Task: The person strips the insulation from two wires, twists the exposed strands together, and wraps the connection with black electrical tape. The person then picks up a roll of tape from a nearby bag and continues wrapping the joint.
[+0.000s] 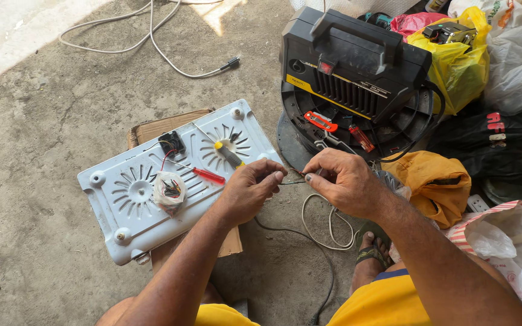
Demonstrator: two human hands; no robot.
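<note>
Fingers of the left hand were pinched on the end of a thin dark wire, and the fingers of the right hand pinched the same wire from the other side. The wire was held in the air between the two hands, just above the concrete floor, and a dark cord ran down from there toward the person's knees. It looked like the wire end was only being worked on with the fingertips, and it was not joined to anything yet. A white plate with two round sets of slots lay upside down on a piece of cardboard just left of the hands, so it seemed the opening-up part was done. On the plate lay two screwdrivers, one with a red handle and one with a yellow and black handle. One small black fan and one little bag of small parts rested there too. One black box with a handle stood behind the hands. One white cord looped on the floor under the right hand, and another white cord with a plug lay farther away. One yellow bag sat at the right.
</note>
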